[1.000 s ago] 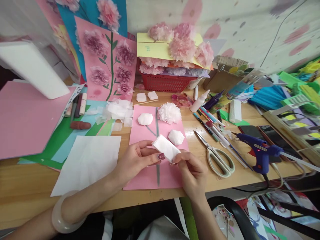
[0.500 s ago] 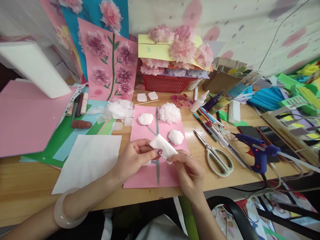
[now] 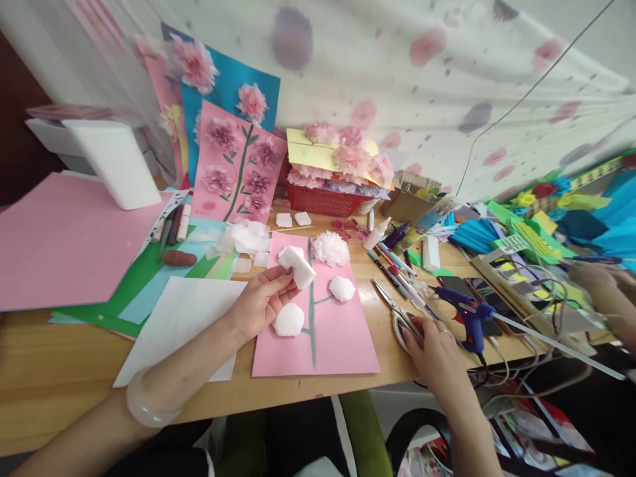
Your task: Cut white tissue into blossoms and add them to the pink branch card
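My left hand (image 3: 263, 301) pinches a folded piece of white tissue paper (image 3: 303, 270) between thumb and fingers, above a pink card (image 3: 342, 344). On the card a grey-green stem (image 3: 312, 305) is drawn. A fluffy white paper flower (image 3: 331, 249) sits at its upper right. Flattened white tissue pads lie at the right (image 3: 342, 289) and lower left (image 3: 288, 320); another, at the upper left, is partly covered by the held tissue. To the right of the card, my right hand (image 3: 433, 351) is closed around the handles of scissors (image 3: 394, 306), whose blades point away from me.
A blue glue gun (image 3: 466, 311) with a long glue stick lies right of the scissors, beside phones and cables. Pens (image 3: 405, 285) and a white glue bottle (image 3: 377, 233) are behind. White paper (image 3: 181, 318) lies left. Another person's hand (image 3: 593, 278) is at far right.
My right hand has let go of the folded tissue, moved right and closed on the scissors. My left hand keeps the tissue, now further up the card. The view has swung right.
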The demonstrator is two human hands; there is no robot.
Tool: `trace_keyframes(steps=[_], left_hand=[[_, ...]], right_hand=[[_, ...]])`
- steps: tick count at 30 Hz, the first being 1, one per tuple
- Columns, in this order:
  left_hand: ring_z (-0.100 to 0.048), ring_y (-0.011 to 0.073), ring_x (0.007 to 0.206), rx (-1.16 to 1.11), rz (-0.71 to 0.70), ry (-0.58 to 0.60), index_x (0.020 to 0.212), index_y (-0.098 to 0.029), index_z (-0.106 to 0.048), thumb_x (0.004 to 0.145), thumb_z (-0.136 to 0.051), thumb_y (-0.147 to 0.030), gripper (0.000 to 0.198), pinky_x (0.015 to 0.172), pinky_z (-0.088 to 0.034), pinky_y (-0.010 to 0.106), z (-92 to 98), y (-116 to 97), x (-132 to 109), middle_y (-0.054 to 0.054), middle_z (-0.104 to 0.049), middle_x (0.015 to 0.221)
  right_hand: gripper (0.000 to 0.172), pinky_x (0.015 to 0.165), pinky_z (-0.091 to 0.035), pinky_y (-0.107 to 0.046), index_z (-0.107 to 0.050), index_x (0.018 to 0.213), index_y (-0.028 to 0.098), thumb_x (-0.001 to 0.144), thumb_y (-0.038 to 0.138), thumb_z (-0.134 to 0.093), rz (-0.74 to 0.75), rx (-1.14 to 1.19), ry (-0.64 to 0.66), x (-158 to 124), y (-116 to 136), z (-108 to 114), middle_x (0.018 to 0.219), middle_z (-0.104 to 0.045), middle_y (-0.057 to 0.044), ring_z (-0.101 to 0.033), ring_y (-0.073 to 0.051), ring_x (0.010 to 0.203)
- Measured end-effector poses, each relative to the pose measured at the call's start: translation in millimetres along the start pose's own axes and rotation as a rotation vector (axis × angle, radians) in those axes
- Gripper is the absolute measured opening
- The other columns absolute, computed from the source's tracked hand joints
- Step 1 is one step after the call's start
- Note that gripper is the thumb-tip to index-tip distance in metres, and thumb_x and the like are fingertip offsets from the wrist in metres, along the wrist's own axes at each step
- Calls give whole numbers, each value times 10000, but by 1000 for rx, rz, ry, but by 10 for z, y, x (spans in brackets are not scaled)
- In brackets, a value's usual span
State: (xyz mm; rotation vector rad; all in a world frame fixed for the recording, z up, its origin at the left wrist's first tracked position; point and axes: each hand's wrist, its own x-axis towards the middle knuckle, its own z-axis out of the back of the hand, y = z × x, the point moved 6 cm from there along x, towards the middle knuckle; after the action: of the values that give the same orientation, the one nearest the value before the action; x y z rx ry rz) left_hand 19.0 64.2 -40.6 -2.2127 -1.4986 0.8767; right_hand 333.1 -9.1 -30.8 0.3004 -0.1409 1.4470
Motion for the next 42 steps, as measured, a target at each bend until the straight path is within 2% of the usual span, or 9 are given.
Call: trace_keyframes(steps=[4,8,13,18,21,24,28,35,42], left_hand=[[-669,116,721,-67,15,30,774,-127,-686,793,-633,-45,100,748,-565,250,-4,-27,-23,51,-724,790],[-667,108,672,-116,16,31,759,-113,-679,804,-625,-44,98,731,-578,248,7,-51,-42,52,-718,752],[-648,98,573,-142,16,-10,738,-108,-665,851,-566,-57,158,687,-583,250,1,-61,-48,43,-691,648],[-659,113,568,-127,10,-37,708,-111,-650,885,-512,-78,227,660,-580,250,-29,-90,-66,45,-676,594],[-666,117,578,-116,6,-52,719,-105,-654,881,-504,-63,224,674,-579,250,-31,-109,-81,52,-684,602],[-667,113,573,-106,0,-56,734,-103,-658,886,-492,-63,229,678,-579,249,-32,-117,-88,54,-696,619],[-667,117,567,-79,-14,-55,733,-105,-659,885,-498,-70,224,666,-583,258,-29,-112,-85,55,-701,618],[-659,113,571,-4,-32,-69,751,-125,-670,840,-578,-80,136,662,-577,245,9,-97,-79,38,-693,613],[-640,104,532,105,-56,5,703,-124,-651,764,-699,-145,80,609,-568,226,-27,-100,-79,26,-688,615]], right_hand=[[205,753,-458,-486,-560,807,157,822,328,-449,-49,74,7,23,-2,106,804,-634,-179,-606,-338,810],[295,715,-496,-434,-603,867,182,783,464,-589,-162,820,63,-127,149,315,853,-677,-127,-634,-286,790],[351,547,-484,-299,-670,887,217,632,419,-801,-447,1721,290,-468,837,149,701,-639,-37,-576,-164,577],[368,375,-315,-160,-654,832,191,782,555,-632,-121,2239,771,-552,1768,93,588,-428,39,-306,-52,423],[401,386,-293,-154,-623,872,191,797,583,-595,18,2337,925,-565,1989,180,625,-387,43,-267,-57,451],[502,480,-358,-202,-570,852,192,757,684,-549,-2,2335,1001,-573,2060,258,693,-425,10,-352,-93,535],[617,590,-363,-269,-520,850,187,713,785,-457,-132,2349,987,-559,2073,318,753,-451,-23,-404,-133,618],[598,573,-328,-272,-480,813,193,743,782,-398,-150,2380,1045,-561,2091,293,747,-451,-19,-411,-130,603],[598,575,-335,-270,-475,802,195,762,781,-366,-165,2383,1036,-546,2059,267,756,-463,-22,-410,-128,609]])
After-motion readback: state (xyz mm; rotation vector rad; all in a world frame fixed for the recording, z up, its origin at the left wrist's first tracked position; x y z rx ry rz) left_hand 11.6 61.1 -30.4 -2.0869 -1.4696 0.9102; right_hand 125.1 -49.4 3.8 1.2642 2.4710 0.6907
